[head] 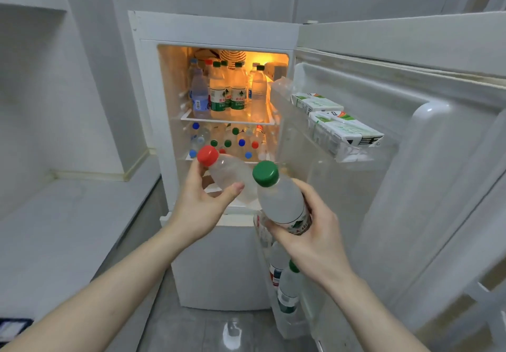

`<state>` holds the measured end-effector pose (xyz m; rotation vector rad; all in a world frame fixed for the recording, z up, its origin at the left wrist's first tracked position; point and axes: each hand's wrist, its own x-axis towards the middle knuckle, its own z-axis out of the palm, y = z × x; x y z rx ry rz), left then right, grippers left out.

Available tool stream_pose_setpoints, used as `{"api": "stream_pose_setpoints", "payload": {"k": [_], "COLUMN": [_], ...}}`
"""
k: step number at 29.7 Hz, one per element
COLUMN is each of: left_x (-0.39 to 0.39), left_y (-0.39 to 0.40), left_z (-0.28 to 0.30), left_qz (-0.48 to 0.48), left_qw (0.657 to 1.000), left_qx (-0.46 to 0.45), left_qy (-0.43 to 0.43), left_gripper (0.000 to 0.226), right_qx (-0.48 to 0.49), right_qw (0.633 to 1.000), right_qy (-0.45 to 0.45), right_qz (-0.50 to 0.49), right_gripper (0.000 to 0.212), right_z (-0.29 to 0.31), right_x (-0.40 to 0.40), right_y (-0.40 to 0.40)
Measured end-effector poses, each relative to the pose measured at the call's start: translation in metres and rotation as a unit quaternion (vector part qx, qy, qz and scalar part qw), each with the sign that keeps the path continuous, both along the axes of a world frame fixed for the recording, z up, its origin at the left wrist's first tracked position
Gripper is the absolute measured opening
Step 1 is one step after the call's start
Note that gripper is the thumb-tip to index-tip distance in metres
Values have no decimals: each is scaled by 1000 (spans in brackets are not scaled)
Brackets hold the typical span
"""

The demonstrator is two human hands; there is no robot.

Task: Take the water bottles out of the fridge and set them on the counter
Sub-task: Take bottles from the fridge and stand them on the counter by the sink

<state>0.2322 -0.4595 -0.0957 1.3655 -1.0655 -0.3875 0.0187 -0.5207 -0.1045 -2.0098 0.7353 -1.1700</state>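
Observation:
The small white fridge (213,27) stands open, lit inside. Several water bottles stand on its upper shelf (227,119) and several more on the shelf below. My left hand (201,206) grips a clear red-capped bottle (227,172) in front of the lower shelf, tilted with its cap to the upper left. My right hand (312,239) holds a green-capped bottle (279,198) by its labelled body, cap pointing up toward me. The two bottles are close together in front of the fridge opening.
The fridge door (410,160) swings open to the right; its upper rack holds white and green cartons (342,127), its lower rack more bottles (287,286). A grey counter (68,214) runs along the left, beside the fridge. Grey floor lies below.

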Motion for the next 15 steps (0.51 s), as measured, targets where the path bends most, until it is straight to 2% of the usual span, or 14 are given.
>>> {"api": "stream_pose_setpoints", "payload": {"k": [5, 7, 9, 12, 13, 15], "left_x": [26, 41, 49, 59, 57, 53], "left_y": [83, 152, 188, 305, 313, 402], "left_z": [12, 10, 3, -8, -12, -23], "left_qz": [76, 147, 178, 276, 282, 362], "left_qw": [996, 987, 980, 952, 949, 921], "left_qx": [23, 39, 73, 120, 131, 137], "left_qy": [-42, -55, -59, -59, -53, -50], "left_gripper": [52, 51, 49, 51, 51, 52], "right_qx": [26, 38, 61, 90, 95, 103], "right_qw": [996, 987, 983, 960, 959, 933], "right_qy": [-6, 14, 24, 52, 59, 85], "right_qz": [89, 156, 174, 260, 260, 336], "right_gripper": [67, 65, 62, 57, 56, 56], "right_z": [9, 2, -4, -19, -24, -34], "right_x": [44, 78, 92, 136, 136, 167], "right_y": [33, 69, 90, 165, 168, 234]}}
